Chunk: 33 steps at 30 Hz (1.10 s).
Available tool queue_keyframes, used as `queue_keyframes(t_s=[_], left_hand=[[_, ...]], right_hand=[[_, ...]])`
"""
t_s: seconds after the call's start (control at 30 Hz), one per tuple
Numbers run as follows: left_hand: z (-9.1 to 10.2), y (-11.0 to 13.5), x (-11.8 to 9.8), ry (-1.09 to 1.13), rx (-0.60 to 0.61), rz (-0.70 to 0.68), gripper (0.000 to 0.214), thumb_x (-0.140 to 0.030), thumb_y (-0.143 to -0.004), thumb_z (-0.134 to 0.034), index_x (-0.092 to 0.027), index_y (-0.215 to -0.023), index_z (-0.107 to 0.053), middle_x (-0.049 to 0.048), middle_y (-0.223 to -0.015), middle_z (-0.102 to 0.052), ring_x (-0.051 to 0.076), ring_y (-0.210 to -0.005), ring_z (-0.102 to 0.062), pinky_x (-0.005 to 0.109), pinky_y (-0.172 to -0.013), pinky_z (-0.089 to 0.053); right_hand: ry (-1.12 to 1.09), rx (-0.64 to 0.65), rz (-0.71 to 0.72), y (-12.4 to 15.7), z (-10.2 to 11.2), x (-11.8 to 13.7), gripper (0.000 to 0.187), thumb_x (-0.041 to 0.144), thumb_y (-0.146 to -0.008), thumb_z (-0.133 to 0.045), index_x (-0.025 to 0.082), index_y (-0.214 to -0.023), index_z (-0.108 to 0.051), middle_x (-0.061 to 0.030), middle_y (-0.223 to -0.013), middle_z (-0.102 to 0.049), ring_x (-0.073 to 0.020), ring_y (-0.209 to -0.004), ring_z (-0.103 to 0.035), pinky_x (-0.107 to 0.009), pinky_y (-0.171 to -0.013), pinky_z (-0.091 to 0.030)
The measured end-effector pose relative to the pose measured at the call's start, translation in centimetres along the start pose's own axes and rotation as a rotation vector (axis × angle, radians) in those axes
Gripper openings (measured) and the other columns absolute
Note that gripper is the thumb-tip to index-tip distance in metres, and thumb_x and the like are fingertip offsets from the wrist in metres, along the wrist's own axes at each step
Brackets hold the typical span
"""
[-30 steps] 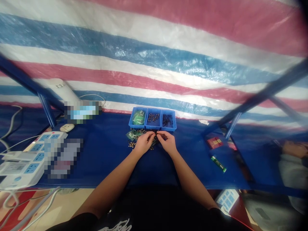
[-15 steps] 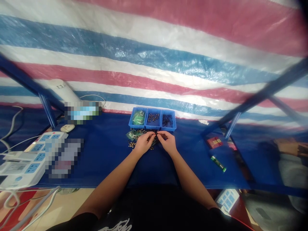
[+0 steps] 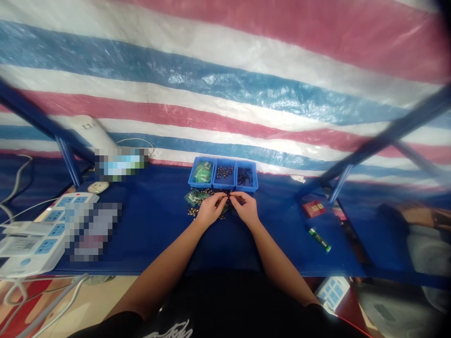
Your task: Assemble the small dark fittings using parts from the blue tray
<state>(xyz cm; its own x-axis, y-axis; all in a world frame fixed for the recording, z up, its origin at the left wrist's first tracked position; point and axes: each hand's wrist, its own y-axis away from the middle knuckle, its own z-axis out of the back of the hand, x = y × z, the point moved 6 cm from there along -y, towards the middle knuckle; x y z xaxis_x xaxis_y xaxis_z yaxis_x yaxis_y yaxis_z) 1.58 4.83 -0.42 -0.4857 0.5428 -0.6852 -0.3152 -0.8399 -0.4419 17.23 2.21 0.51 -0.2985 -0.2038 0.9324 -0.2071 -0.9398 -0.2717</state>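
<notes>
My left hand [image 3: 212,208] and my right hand [image 3: 245,206] meet fingertip to fingertip just in front of the blue bins. Both are closed in a pinch, around something small and dark that I cannot make out. Beneath and beside them lies a pile of small brass-and-black parts [image 3: 192,212], with green packets [image 3: 193,197] at its left. Part of the pile is hidden by my hands. Behind it stand three joined blue bins [image 3: 213,186]: green packets [image 3: 203,172] in the left one, small brass-coloured parts [image 3: 224,172] in the middle, thin black parts [image 3: 244,177] in the right.
On the left are a white power strip [image 3: 45,246] with plugs and cables, a blurred-out flat object [image 3: 97,230] and a pale mouse [image 3: 98,187]. To the right lie a red box [image 3: 313,208] and a green tube [image 3: 320,240]. Another person's arm [image 3: 417,214] shows at far right.
My hands stay in the same place, fingertips together. The other person's arm at far right has shifted slightly left.
</notes>
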Motion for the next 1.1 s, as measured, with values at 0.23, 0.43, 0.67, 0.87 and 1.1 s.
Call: queue_keyframes(t_s=[0.23,0.43,0.67,0.87,1.1], left_hand=[[-0.07,-0.08,0.25,-0.007,0.030,0.024,0.022,-0.035,-0.095,-0.047,-0.020,-0.101,-0.061,0.0027,-0.083,-0.070,0.014,-0.072,-0.067,0.024,-0.067,-0.051],[0.12,0.08,0.04,0.040,0.001,0.011,0.023,-0.037,-0.092,-0.052,-0.021,-0.104,-0.061,0.0019,-0.082,-0.070,0.014,-0.071,-0.067,0.024,-0.067,-0.052],[0.27,0.07,-0.10,0.032,-0.027,-0.027,0.023,-0.036,-0.092,-0.051,-0.020,-0.103,-0.064,0.0048,-0.088,-0.072,0.016,-0.075,-0.067,0.027,-0.071,-0.053],[0.35,-0.04,-0.48,0.021,0.018,-0.062,0.022,-0.035,-0.093,-0.050,-0.020,-0.097,-0.065,0.0052,-0.088,-0.072,0.017,-0.078,-0.068,0.028,-0.073,-0.053],[0.22,0.11,0.01,0.069,-0.032,-0.006,0.022,-0.035,-0.092,-0.053,-0.020,-0.104,-0.063,0.0036,-0.086,-0.071,0.014,-0.074,-0.068,0.025,-0.069,-0.053]], right_hand=[[-0.027,0.014,0.014,0.09,-0.17,0.03,0.021,0.036,-0.081,-0.062,0.022,-0.093,-0.072,-0.0053,-0.089,-0.073,-0.0182,-0.070,-0.065,-0.032,-0.068,-0.056],[-0.017,0.019,0.010,0.07,-0.06,0.16,0.021,0.036,-0.081,-0.062,0.021,-0.092,-0.072,-0.0052,-0.090,-0.073,-0.0188,-0.072,-0.066,-0.032,-0.069,-0.056],[-0.020,0.018,0.028,0.11,-0.05,0.15,0.020,0.035,-0.082,-0.062,0.022,-0.093,-0.072,-0.0050,-0.089,-0.073,-0.0185,-0.072,-0.066,-0.032,-0.070,-0.056],[-0.014,0.026,0.034,0.14,-0.08,0.33,0.021,0.036,-0.081,-0.063,0.022,-0.093,-0.073,-0.0048,-0.090,-0.073,-0.0186,-0.073,-0.066,-0.032,-0.070,-0.056],[-0.005,-0.012,0.024,0.10,0.03,0.15,0.019,0.035,-0.082,-0.062,0.022,-0.091,-0.072,-0.0049,-0.087,-0.073,-0.0186,-0.070,-0.065,-0.033,-0.069,-0.056]])
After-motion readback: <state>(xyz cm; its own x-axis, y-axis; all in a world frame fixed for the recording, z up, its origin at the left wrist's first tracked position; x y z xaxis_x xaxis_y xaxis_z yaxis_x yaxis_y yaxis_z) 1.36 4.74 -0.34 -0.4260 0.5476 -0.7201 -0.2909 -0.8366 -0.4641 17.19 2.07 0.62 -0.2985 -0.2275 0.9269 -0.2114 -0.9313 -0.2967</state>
